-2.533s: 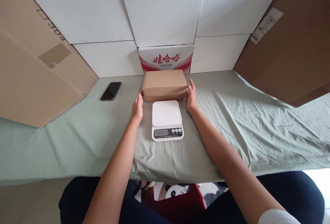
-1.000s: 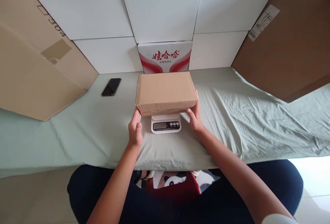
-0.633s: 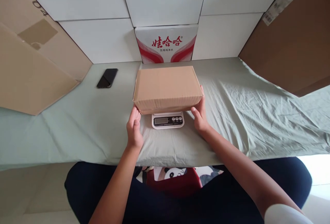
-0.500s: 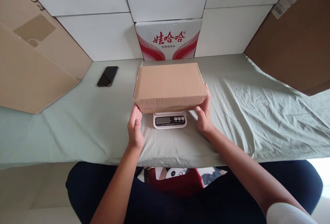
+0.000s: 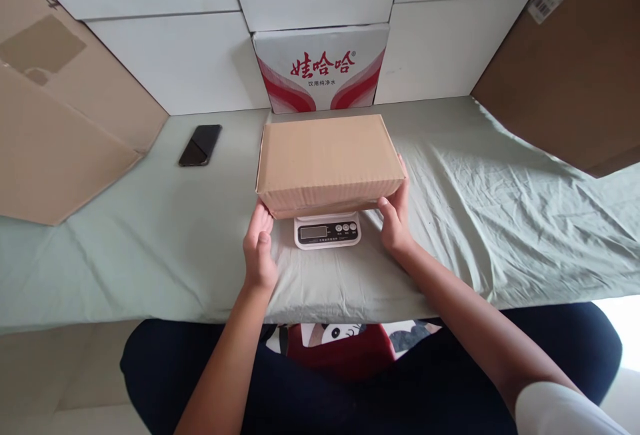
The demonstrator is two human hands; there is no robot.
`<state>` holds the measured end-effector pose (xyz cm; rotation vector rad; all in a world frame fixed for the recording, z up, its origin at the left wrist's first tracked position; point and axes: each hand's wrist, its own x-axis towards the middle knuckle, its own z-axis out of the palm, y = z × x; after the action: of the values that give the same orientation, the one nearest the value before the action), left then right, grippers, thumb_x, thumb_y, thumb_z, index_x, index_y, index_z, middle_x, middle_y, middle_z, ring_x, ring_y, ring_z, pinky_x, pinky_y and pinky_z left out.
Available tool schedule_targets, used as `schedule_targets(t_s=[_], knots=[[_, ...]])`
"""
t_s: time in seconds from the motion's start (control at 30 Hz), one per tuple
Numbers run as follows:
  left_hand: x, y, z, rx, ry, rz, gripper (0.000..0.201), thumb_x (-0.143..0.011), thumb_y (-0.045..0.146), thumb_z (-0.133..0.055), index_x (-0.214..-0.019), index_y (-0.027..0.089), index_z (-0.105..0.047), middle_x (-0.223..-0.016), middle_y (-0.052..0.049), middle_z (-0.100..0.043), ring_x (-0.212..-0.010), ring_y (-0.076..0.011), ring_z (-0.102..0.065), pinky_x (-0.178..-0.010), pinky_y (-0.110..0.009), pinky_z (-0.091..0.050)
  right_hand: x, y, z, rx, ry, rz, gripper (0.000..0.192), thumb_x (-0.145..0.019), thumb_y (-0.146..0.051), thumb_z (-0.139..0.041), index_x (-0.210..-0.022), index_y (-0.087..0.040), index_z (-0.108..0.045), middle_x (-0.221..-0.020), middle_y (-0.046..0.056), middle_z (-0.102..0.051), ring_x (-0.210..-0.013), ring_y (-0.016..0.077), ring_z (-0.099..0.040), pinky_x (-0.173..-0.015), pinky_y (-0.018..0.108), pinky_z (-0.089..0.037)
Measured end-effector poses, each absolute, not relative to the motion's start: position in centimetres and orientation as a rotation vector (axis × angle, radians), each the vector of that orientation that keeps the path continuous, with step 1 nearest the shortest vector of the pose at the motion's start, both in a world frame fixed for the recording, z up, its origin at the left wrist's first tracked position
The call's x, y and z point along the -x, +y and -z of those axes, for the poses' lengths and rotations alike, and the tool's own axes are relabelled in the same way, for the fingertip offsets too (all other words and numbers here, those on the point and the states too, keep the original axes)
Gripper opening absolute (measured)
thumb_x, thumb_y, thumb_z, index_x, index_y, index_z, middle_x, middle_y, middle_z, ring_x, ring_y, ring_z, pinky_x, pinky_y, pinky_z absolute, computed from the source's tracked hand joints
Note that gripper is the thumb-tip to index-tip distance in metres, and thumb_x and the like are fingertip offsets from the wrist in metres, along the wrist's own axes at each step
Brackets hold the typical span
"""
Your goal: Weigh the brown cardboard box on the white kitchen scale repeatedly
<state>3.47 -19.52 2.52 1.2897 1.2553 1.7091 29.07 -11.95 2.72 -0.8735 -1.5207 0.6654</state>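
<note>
A closed brown cardboard box (image 5: 330, 155) sits on or just over a white digital kitchen scale (image 5: 327, 231); which of the two I cannot tell, as the box hides the weighing plate. Only the scale's front panel shows, with a blank-looking display and several round buttons. My left hand (image 5: 260, 248) grips the box at its lower left front corner, fingertips tucked under it. At the right end, my right hand (image 5: 396, 218) holds the box with the thumb near the lower front edge and the fingers up along the side.
A black smartphone (image 5: 200, 145) lies to the left on the green cloth (image 5: 150, 235). Behind the box, a white and red carton (image 5: 323, 68) stands against white panels. Large cardboard pieces flank the surface at left (image 5: 70, 121) and right (image 5: 560, 75).
The camera view has shifted slightly, so the surroundings sit a little further left and higher. Both hands keep their hold on the box, which shows almost no movement over the scale.
</note>
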Motion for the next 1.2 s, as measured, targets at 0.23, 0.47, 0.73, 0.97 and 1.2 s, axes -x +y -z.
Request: schedule_targets(t_s=[0.23,0.47,0.73,0.97,1.2], knots=[[-3.6,-19.5,-2.8,-1.316,1.252,-1.823,0.078,-0.096,0.077,-0.045,-0.158,0.03,-0.055,-0.167,-0.008,-0.05,-0.16,-0.0331,-0.038,-0.131,-0.047,-0.034,-29.2,-12.3,-3.4,0.913,-1.478,-0.604,0.073,-0.1,-0.066,-0.045,-0.166,-0.046,-0.023,-0.173,0.0,-0.035,-0.162,0.0377,-0.033,-0.132,0.067,-0.028],[-3.5,-19.3,-2.9,-1.293,1.296,-1.822,0.086,-0.094,0.083,-0.038,-0.158,0.029,-0.054,-0.169,-0.009,-0.048,-0.159,-0.0337,-0.039,-0.13,-0.046,-0.035,-29.2,-12.4,-3.5,0.903,-1.461,-0.608,0.071,-0.101,-0.064,-0.047,-0.166,-0.045,-0.026,-0.175,-0.001,-0.031,-0.164,0.0385,-0.028,-0.134,0.065,-0.027],[-3.4,-19.2,-2.1,-1.27,1.211,-1.814,0.082,-0.094,0.078,-0.05,-0.155,0.024,-0.058,-0.161,-0.014,-0.056,-0.157,-0.0353,-0.043,-0.129,-0.048,-0.037,-29.6,-12.0,-2.7,0.836,-1.51,-0.687,0.074,-0.103,-0.061,-0.048,-0.168,-0.042,-0.02,-0.179,-0.002,-0.023,-0.165,0.0355,-0.027,-0.135,0.062,-0.028],[-3.3,-19.0,-2.0,-1.251,1.223,-1.776,0.082,-0.094,0.079,-0.051,-0.154,0.024,-0.059,-0.163,-0.014,-0.054,-0.158,-0.0363,-0.04,-0.13,-0.05,-0.035,-29.5,-12.0,-2.9,0.867,-1.526,-0.639,0.071,-0.103,-0.063,-0.045,-0.167,-0.042,-0.023,-0.179,-0.003,-0.026,-0.166,0.0325,-0.026,-0.137,0.059,-0.026],[-3.2,-19.4,-2.0,-1.259,1.171,-1.727,0.081,-0.093,0.078,-0.054,-0.151,0.022,-0.062,-0.159,-0.016,-0.058,-0.157,-0.0377,-0.042,-0.13,-0.052,-0.034,-29.1,-12.3,-3.5,0.831,-1.516,-0.702,0.078,-0.101,-0.066,-0.05,-0.168,-0.041,-0.021,-0.179,0.0,-0.024,-0.166,0.0353,-0.025,-0.137,0.061,-0.025]])
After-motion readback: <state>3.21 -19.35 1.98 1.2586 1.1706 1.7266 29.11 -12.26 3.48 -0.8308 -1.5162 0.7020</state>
